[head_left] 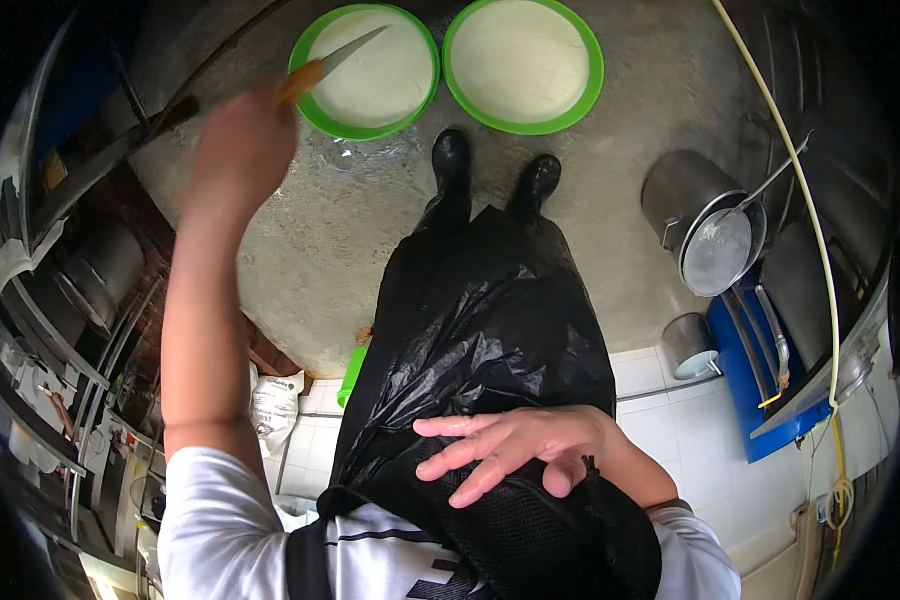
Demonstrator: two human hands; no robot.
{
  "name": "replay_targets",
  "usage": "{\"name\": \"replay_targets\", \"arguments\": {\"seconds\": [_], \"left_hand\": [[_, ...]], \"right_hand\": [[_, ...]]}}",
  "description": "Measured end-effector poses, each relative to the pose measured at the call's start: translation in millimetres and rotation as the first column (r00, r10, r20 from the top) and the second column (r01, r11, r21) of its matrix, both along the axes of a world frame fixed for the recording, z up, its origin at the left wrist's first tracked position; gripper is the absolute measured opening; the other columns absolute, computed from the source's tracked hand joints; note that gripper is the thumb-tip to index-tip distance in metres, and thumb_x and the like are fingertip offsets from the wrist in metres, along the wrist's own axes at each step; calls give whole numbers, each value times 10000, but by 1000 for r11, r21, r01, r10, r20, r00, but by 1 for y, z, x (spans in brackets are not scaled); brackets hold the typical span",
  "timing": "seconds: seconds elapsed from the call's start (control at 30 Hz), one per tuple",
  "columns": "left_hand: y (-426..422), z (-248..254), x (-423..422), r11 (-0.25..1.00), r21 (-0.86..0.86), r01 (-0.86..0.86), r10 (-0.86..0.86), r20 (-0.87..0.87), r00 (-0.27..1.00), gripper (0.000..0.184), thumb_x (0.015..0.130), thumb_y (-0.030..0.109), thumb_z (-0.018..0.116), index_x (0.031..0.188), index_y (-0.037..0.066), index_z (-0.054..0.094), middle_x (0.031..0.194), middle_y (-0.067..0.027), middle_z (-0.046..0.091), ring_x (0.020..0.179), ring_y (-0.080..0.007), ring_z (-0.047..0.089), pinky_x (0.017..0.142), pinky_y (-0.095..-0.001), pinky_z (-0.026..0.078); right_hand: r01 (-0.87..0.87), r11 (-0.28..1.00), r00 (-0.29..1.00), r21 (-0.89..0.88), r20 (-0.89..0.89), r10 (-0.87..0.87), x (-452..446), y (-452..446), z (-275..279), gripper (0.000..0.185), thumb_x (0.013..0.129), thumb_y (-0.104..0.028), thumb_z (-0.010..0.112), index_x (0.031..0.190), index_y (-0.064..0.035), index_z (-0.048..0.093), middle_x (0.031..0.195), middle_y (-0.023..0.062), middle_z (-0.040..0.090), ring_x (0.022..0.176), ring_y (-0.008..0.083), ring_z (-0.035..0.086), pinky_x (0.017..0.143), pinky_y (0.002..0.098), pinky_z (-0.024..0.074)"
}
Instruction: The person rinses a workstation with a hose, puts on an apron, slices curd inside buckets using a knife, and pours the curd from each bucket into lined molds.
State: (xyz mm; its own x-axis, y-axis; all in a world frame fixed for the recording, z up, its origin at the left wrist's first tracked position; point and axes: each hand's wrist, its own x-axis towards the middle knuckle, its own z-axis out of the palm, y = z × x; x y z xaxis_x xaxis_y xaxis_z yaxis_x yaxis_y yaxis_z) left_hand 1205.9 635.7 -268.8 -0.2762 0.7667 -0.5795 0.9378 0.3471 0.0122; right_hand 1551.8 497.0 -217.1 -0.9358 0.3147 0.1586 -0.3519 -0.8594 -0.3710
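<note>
My left hand [242, 145] is raised at the upper left, fingers wrapped round the yellow-orange handle of a knife [353, 46]. The knife's blade passes over a green-rimmed basin [427, 88] full of a white, smooth-topped substance; I cannot tell whether the blade touches it. Beside it on the floor stands a second green basin [594, 75] with the same white filling. My right hand [515, 450] hovers in front of my waist, fingers spread and wet-looking, holding nothing. Below it are a black apron [490, 330] and black mesh fabric [530, 530].
A large metal pot [685, 195] lies tilted on the right, with a long-handled round skimmer [718, 252] at its mouth. A smaller metal pot [685, 340] and a blue panel [760, 400] are nearby. A pale hose [785, 130] hangs at right. Metal shelving crowds the left.
</note>
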Motion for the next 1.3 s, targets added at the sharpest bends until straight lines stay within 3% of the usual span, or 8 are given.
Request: {"name": "replay_targets", "arguments": {"seconds": [0.27, 0.47, 0.57, 0.67, 0.87, 0.93, 1.07, 1.3], "left_hand": [[-31, -243, -32, 982, -180, 47, -36, 64, 997, 326, 996, 127, 476, 1246, 36, 664, 1229, -250, 712, 1157, -421, 687, 1001, -502, 549], [-73, -121, -59, 969, -233, 87, -86, 14, 996, 292, 1003, 168, 505, 1203, 41, 676, 1192, -271, 702, 1090, -446, 680, 940, -531, 544], [-41, -16, -25, 989, -134, 63, -61, 16, 998, 353, 1006, 176, 500, 1291, 44, 662, 1159, -277, 708, 1101, -454, 677, 971, -549, 537], [-9, 9, 14, 998, 46, 50, -57, 166, 984, 357, 997, 182, 500, 1262, 10, 667, 1142, -289, 707, 1098, -458, 678, 967, -550, 539], [2, -242, 24, 984, -126, 127, -106, 160, 981, 354, 963, 147, 500, 1219, 11, 703, 1223, -281, 708, 1175, -427, 684, 1026, -507, 531], [-36, -269, 11, 985, -151, 82, -59, 151, 987, 347, 962, 152, 513, 1221, 11, 696, 1228, -288, 704, 1187, -420, 682, 1033, -504, 529], [-81, -211, -12, 949, -303, 85, -48, 127, 991, 299, 1007, 136, 467, 1187, 21, 676, 1176, -269, 719, 1150, -427, 688, 996, -534, 540], [-81, 22, -29, 982, -179, 56, -45, 63, 997, 232, 998, 155, 516, 1107, 18, 668, 1041, -267, 716, 1007, -462, 685, 864, -551, 548]], "right_hand": [[-37, 999, 994, -7, 100, 37, 22, 0, 0, 950, 946, -823, 412, 1404, -30, 664, 1597, 267, 463, 1564, 523, 226, 1245, 658, 144], [-12, 1000, 997, -28, 79, 14, 23, -1, 3, 957, 955, -829, 388, 1405, -30, 665, 1597, 266, 464, 1563, 527, 224, 1243, 660, 151], [5, 1000, 999, -21, 39, -4, 16, -2, 2, 957, 952, -829, 393, 1406, -31, 663, 1593, 273, 465, 1561, 529, 227, 1241, 663, 154], [8, 1000, 1000, -20, 9, -8, 12, -7, 0, 954, 948, -826, 404, 1403, -29, 664, 1590, 280, 465, 1559, 530, 233, 1240, 667, 151], [-13, 1000, 997, 17, 79, 12, 24, -7, -1, 934, 959, -808, 419, 1406, -25, 663, 1593, 276, 464, 1567, 518, 224, 1247, 661, 129], [-25, 1000, 993, 16, 118, 23, 31, -5, 3, 930, 963, -805, 420, 1405, -23, 664, 1595, 274, 463, 1570, 516, 217, 1249, 656, 124], [-28, 999, 992, 19, 123, 25, 31, -3, 13, 948, 980, -804, 389, 1377, 10, 674, 1577, 304, 467, 1561, 541, 214, 1235, 684, 107], [-31, 985, 999, 173, 48, 23, -10, 27, 73, 909, 980, -792, 430, 1402, -23, 667, 1580, 255, 492, 1552, 493, 286, 1248, 625, 185]]}}
